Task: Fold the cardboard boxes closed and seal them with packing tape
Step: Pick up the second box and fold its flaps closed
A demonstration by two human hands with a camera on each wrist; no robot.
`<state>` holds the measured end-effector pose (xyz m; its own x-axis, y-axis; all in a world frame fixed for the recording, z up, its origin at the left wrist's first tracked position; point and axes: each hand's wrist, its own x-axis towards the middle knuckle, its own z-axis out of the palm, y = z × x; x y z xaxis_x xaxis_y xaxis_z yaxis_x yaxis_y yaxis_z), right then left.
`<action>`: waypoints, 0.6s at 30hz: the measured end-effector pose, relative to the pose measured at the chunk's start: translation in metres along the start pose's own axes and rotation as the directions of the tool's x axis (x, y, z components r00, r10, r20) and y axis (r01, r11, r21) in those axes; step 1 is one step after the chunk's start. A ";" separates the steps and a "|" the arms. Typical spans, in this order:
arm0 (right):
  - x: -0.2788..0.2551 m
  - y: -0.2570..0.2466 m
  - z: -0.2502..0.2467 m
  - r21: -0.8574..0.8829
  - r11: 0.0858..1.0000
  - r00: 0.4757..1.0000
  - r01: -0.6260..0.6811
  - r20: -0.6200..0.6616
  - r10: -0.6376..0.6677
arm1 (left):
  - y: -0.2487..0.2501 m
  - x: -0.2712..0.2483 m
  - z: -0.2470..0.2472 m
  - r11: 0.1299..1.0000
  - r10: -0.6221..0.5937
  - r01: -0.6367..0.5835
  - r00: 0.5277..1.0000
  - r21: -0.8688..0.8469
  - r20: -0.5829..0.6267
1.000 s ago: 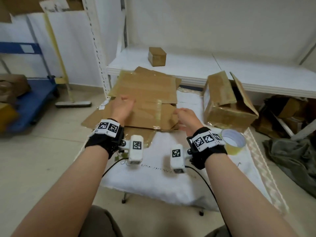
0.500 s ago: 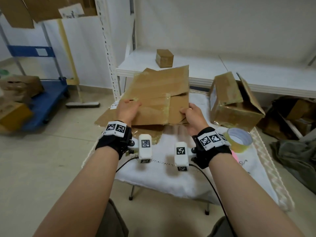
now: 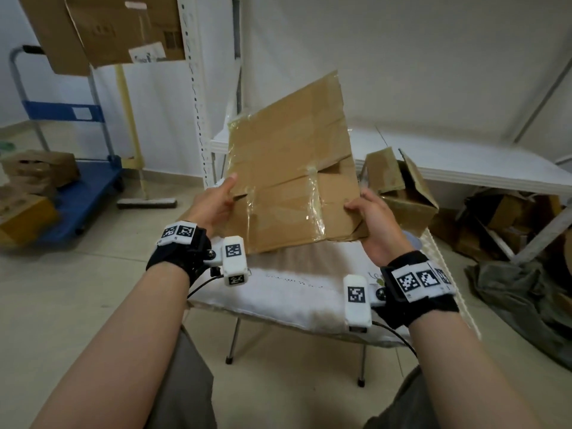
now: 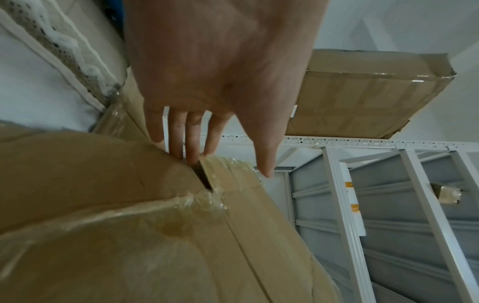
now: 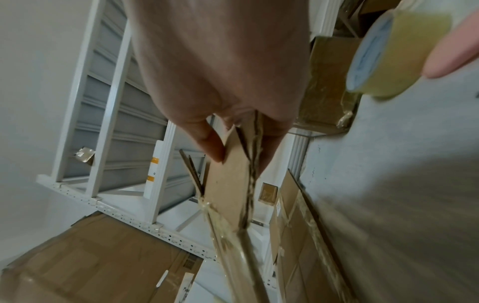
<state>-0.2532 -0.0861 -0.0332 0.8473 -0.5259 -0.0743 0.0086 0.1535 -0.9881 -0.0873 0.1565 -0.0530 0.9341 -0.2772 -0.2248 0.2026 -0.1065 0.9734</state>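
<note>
A flattened cardboard box with old clear tape across it is held up off the table, tilted with its far edge high. My left hand pinches its left edge, thumb on the front face and fingers behind. In the left wrist view the fingers slip behind the flattened box. My right hand pinches the right edge; the right wrist view shows thumb and fingers clamped on the board. A roll of packing tape lies by the right hand. An open cardboard box stands on the table's right.
A small folding table under a white cloth stands below the hands. Behind it runs a white shelf. A blue trolley with boxes and a broom are at the left. Cardboard scraps and a dark cloth lie on the floor at the right.
Both hands have lifted the flattened box off the table and tipped its far edge up. The hands have moved apart along its sides.
</note>
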 end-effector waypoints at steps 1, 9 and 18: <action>-0.005 0.000 -0.003 -0.004 1.000 1.000 -0.002 -0.005 0.002 | 0.000 -0.003 0.000 1.000 0.011 -0.011 1.000 -0.008 0.010; -0.025 -0.005 -0.020 -0.155 0.987 0.999 -0.045 -0.022 0.042 | -0.007 -0.013 0.006 0.982 -0.097 0.081 0.992 -0.170 -0.085; -0.021 0.005 -0.025 -0.227 0.973 0.995 -0.039 -0.099 0.017 | 0.004 -0.009 0.021 0.980 0.057 -0.085 0.986 -0.178 -0.156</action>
<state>-0.2846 -0.0954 -0.0402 0.7907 -0.6033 -0.1044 -0.1454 -0.0193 -0.9892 -0.1008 0.1380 -0.0483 0.9786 -0.1301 -0.1592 0.1715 0.0895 0.9811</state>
